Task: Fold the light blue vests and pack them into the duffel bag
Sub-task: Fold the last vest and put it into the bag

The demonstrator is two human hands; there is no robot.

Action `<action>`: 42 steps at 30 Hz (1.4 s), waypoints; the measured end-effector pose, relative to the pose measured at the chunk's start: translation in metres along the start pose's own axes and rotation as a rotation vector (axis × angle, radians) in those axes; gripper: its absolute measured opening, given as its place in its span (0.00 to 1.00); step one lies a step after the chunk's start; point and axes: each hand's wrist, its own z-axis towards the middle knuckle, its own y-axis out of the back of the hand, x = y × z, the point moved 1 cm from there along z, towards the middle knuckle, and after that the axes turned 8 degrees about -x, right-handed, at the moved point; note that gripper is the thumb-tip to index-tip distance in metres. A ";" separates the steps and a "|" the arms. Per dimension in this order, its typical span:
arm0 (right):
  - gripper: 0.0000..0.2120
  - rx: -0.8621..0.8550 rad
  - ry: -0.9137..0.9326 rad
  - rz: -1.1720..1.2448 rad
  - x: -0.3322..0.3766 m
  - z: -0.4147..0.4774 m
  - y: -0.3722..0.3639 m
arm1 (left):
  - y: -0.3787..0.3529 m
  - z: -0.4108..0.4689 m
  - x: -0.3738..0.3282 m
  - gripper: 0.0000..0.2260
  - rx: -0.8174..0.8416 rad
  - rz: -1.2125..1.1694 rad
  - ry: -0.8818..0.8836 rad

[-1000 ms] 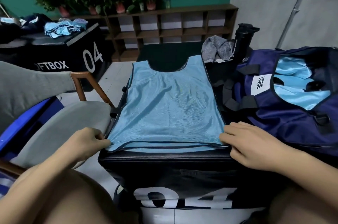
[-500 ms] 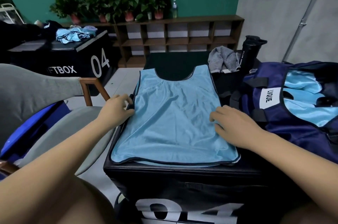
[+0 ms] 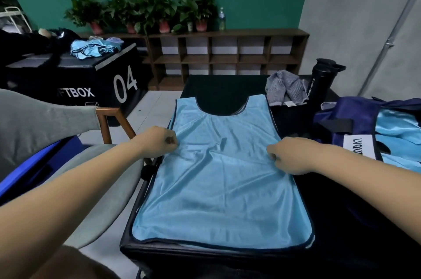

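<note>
Pinching mid-body now, moved up from the hem: left hand (image 3: 157,142) grips the left edge of the light blue vest (image 3: 223,176), flat on the black box (image 3: 227,256); right hand (image 3: 289,155) grips its right edge. Fold likely begins. Open duffel bag (image 3: 350,117) sits right of vest.

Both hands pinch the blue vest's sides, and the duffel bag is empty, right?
No: the head view shows light blue cloth in the duffel bag. The left hand and right hand do pinch the vest by its sides.
</note>
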 end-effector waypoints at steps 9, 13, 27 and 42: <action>0.08 -0.113 -0.122 0.151 -0.056 0.130 0.040 | 0.020 0.116 0.029 0.02 -0.204 -0.085 0.167; 0.08 -0.206 -0.179 0.204 -0.086 0.192 0.039 | 0.014 0.171 0.048 0.02 -0.253 -0.096 0.210; 0.20 -0.172 -0.275 0.306 -0.154 0.313 0.009 | -0.027 0.287 0.089 0.16 -0.095 -0.052 0.256; 0.07 -0.493 -0.412 0.900 -0.173 0.301 0.061 | 0.043 0.285 0.082 0.08 -0.357 -0.520 0.332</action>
